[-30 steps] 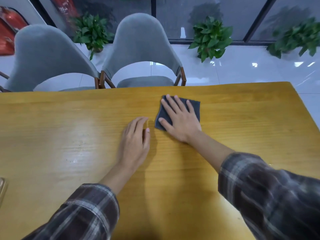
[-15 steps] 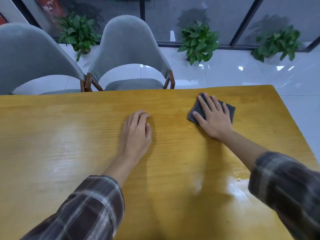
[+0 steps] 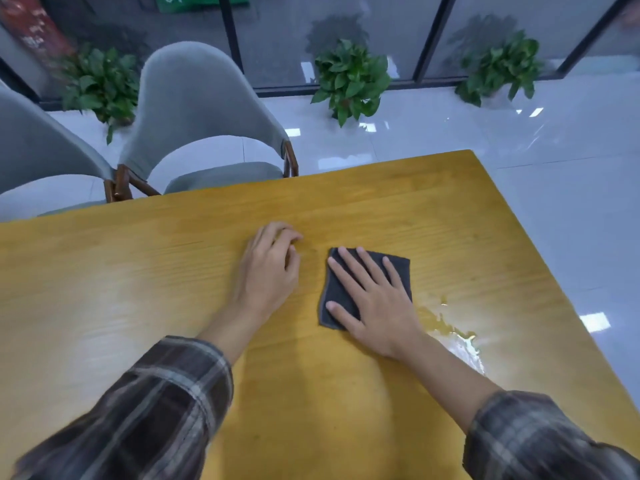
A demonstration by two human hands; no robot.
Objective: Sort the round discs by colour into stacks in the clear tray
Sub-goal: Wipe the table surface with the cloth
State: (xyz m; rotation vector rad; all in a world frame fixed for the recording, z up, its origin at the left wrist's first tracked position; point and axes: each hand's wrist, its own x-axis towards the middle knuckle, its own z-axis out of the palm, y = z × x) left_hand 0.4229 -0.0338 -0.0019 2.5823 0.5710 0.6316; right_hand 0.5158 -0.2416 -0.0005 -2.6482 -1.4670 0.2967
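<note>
The person is pressing the right hand (image 3: 372, 299) flat on a dark grey cloth (image 3: 336, 289), fingers straight and spread, gripping nothing, while the left hand (image 3: 268, 271), just left of the cloth, is resting on the wooden table (image 3: 138, 289) with its fingers loosely curled and empty. Neither the round discs nor the clear tray is showing anywhere in view, so the sorting is judged not yet begun; the step in hand looks to be wiping the table dry. A glossy wet patch (image 3: 446, 327) is lying just right of the cloth and a little nearer the person, so the wipe would do best sweeping that way with the whole palm bearing down evenly, the soft, thin, squarish cloth sliding as one sheet and not bunching under the fingers. The tabletop is looking smooth, lacquered and yellow with a fine grain, likely slick where wet. Beyond the cloth, two grey padded chairs (image 3: 197, 109) with curved backs are standing at the table's far edge.
</note>
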